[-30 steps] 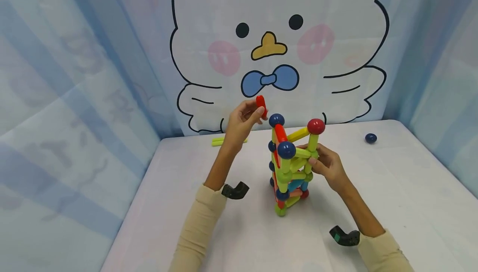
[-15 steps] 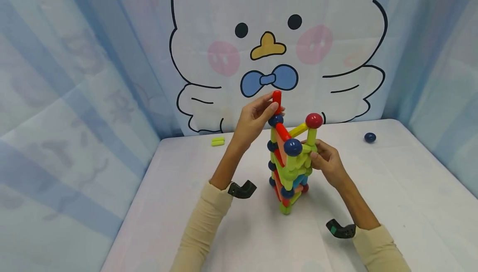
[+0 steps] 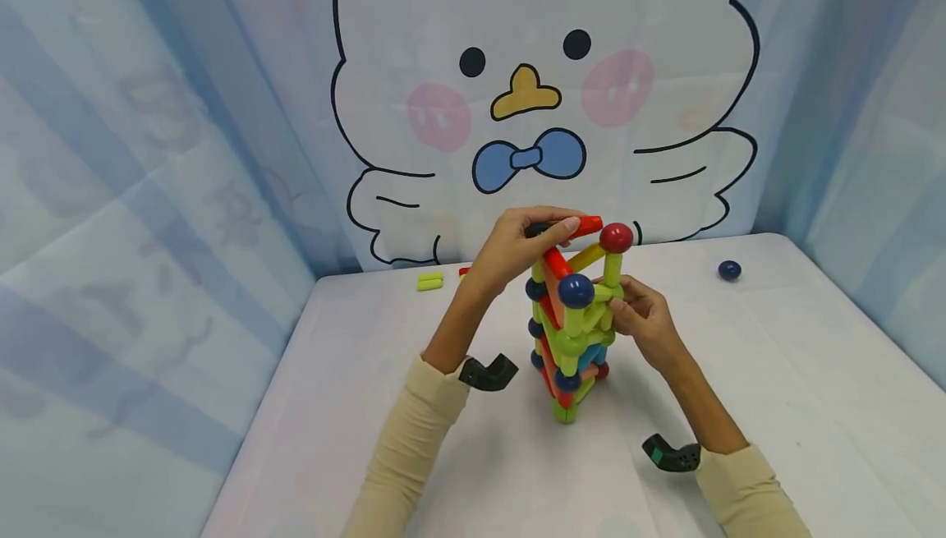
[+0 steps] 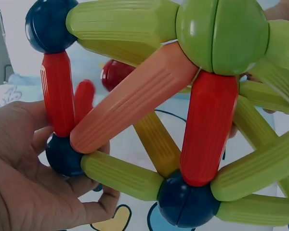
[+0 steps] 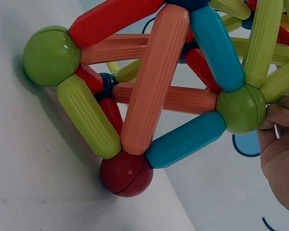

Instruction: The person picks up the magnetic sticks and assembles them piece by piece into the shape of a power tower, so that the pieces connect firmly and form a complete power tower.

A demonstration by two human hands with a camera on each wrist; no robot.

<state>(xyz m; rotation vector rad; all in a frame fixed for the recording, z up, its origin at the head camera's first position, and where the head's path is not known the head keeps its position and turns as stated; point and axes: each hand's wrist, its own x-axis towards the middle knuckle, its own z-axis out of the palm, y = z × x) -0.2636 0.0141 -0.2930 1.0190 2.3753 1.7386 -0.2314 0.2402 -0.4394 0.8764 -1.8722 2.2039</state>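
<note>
A tall tower [image 3: 575,339] of coloured rods and balls stands upright on the white table. At its top, my left hand [image 3: 521,238] holds a red rod [image 3: 587,227] between thumb and fingers, lying almost level from the rear blue ball toward the red ball [image 3: 616,237]. Whether the rod touches the red ball cannot be told. In the left wrist view, those fingers curl about the dark blue ball [image 4: 65,154], with the held rod [image 4: 84,98] partly hidden behind. My right hand [image 3: 646,320] grips the tower's right side, its fingers against a green ball [image 5: 241,108] in the right wrist view.
Two green rods [image 3: 429,281] lie at the table's back left, with a red piece [image 3: 463,271] partly hidden by the left arm. A loose blue ball [image 3: 729,270] rests at the back right. A printed curtain [image 3: 414,29] hangs behind.
My left hand brought the red rod rightward to the tower's rear blue ball, then tipped it from upright to nearly level toward the red ball. The tower turned slightly; the right hand kept its grip.
</note>
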